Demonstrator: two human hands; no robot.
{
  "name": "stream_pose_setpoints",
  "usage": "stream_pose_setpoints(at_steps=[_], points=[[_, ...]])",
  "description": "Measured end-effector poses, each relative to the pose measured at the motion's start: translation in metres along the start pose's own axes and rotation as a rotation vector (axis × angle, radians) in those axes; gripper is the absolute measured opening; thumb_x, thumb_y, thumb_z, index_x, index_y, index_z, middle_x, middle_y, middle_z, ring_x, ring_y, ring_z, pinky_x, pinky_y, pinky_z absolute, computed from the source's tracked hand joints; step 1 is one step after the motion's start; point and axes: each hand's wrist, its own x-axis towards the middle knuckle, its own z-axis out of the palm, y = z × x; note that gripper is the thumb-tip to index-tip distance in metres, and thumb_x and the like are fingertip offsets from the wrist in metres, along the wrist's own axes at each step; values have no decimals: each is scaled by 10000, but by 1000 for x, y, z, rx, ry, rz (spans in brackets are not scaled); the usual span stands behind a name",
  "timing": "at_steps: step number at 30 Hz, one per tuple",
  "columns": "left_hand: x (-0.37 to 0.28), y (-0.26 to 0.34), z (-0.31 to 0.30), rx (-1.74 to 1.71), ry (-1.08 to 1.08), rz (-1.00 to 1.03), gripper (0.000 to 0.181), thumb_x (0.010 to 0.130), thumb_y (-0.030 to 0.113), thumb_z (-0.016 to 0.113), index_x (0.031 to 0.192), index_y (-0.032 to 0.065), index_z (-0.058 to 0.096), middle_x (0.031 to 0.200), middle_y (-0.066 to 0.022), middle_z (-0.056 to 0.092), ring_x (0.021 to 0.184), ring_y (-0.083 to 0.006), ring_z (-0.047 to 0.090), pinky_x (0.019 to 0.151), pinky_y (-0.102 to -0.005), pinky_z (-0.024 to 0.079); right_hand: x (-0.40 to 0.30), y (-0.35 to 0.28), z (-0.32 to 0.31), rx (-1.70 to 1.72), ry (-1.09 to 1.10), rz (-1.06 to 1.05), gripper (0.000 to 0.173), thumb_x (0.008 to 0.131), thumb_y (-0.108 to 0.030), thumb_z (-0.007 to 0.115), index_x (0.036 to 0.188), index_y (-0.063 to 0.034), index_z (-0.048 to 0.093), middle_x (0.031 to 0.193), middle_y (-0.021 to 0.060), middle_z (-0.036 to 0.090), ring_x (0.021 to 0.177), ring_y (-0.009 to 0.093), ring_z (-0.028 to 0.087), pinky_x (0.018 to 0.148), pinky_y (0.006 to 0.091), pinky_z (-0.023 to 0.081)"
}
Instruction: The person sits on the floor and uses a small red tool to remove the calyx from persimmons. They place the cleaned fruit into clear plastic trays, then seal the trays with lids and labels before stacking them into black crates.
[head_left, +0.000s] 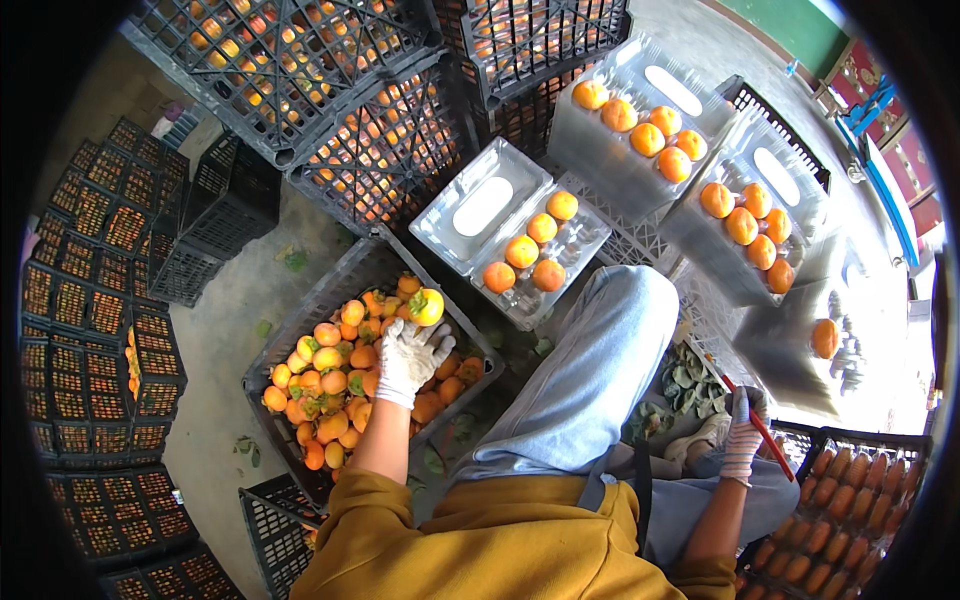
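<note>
My left hand (409, 358), in a white knit glove with greyish fingertips, reaches over a black plastic crate (281, 341) of loose orange and yellow persimmons (328, 358). At its fingertips is a yellow-green persimmon (426, 307), calyx facing up; whether the fingers grip it is unclear. Gloved too, my right hand (746, 412) is closed around a slim red-handled tool (765, 435), held slantwise beside my knee. Ahead of my left hand, an open clear plastic clamshell tray (480, 210) holds several persimmons (522, 251) in one half.
Stacks of clear trays (615, 161) topped with persimmons stand ahead and to the right. Tall black crates of fruit (375, 150) rise ahead. More crates (97, 300) line the left. A crate of packed trays (847, 495) sits at lower right. Leaves (690, 386) litter the floor.
</note>
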Motion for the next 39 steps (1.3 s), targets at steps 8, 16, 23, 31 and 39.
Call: stream_pose_setpoints(at_steps=[8,16,23,31,39], points=[[54,-15,-4,76,240,96,355,765,460,566,881,124,555,909,-26,588,885,-231,538,772,-403,441,-5,-15,-4,77,65,-13,111,827,-128,590,790,-28,560,660,8,547,578,63,492,558,191,422],[2,-9,14,-348,131,48,356,789,308,598,937,11,469,900,-165,556,831,-308,569,731,-419,528,-7,-9,-8,106,63,-13,99,828,-115,588,790,-28,560,660,13,547,568,61,485,551,194,422],[-32,-28,141,-324,-404,-261,474,831,332,558,1129,-23,461,1139,-172,521,1015,-342,529,769,-426,530,-19,-49,5,227,84,-132,68,821,-109,588,791,-57,555,647,7,540,555,81,503,543,207,430],[-13,-164,238,-53,-536,-567,352,874,292,451,1091,21,510,1179,-226,470,1071,-391,473,879,-479,449,-68,-141,22,460,38,-217,57,777,-40,606,812,-40,561,702,23,578,580,54,500,545,187,416],[-23,-215,241,28,-659,-677,407,787,128,529,1175,18,473,1195,-222,472,1105,-395,458,946,-496,390,-68,-125,7,371,46,-199,46,802,-56,593,803,-27,558,645,18,580,533,31,485,501,178,414]])
